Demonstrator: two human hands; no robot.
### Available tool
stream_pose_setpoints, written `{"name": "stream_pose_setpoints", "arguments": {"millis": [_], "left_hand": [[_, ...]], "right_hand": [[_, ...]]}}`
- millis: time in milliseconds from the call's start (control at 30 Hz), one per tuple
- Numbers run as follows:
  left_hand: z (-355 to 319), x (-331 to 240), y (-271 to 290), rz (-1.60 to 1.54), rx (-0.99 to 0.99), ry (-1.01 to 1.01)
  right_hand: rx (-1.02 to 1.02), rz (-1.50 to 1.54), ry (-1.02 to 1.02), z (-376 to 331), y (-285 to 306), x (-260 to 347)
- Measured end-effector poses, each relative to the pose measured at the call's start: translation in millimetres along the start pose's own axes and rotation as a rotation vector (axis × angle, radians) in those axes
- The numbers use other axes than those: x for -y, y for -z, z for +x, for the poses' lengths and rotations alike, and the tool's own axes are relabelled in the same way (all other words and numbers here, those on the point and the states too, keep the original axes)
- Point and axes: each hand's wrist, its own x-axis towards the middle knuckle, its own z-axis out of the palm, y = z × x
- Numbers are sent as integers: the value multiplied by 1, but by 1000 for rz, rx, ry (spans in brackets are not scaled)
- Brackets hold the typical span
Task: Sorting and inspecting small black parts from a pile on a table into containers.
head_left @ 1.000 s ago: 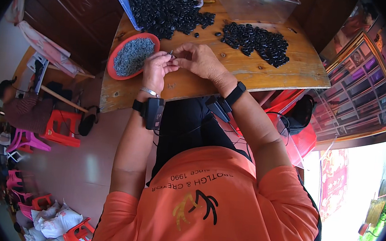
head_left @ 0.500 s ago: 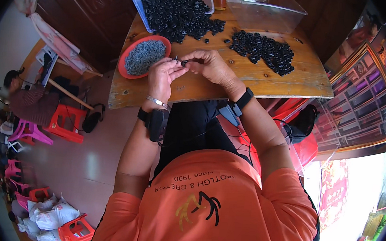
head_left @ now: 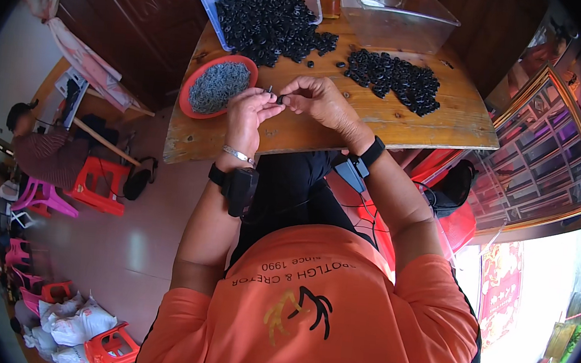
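Observation:
Over the near part of the wooden table (head_left: 295, 129), my two hands meet fingertip to fingertip. A small black ring-like piece (head_left: 281, 100) is pinched in my right hand (head_left: 316, 100). My left hand (head_left: 247, 111) is closed with a thin metal screw (head_left: 269, 89) upright at its fingertips, close to the black piece. Beside my left hand lies a red bowl (head_left: 185, 96) full of small grey metal screws (head_left: 219, 87). Beyond my right hand is a loose pile of black pieces (head_left: 395, 79).
A tipped clear bin (head_left: 208, 5) spills a heap of black pieces (head_left: 264, 21) at the back. Next to it stand a jar of amber liquid (head_left: 329, 2) and a clear plastic box (head_left: 396, 24). A person (head_left: 41, 150) sits at the far left near a red stool (head_left: 101, 184).
My hands have stayed together over the table, with only slight finger movement. The black piece remains pinched at my right fingertips.

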Motion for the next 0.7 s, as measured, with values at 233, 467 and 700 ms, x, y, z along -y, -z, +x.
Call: {"name": "stream_pose_setpoints", "arguments": {"millis": [233,467,700], "left_hand": [[-4,12,0,-30,-12,-17],[-8,25,-8,131,-24,-256],[-17,24,-12,80,-33,-231]], "right_hand": [[-112,-222,-26,-10,-13,10],[-223,-102,-142,-8,-24,7],[-275,-332,-18,-15,-23,-3]]}}
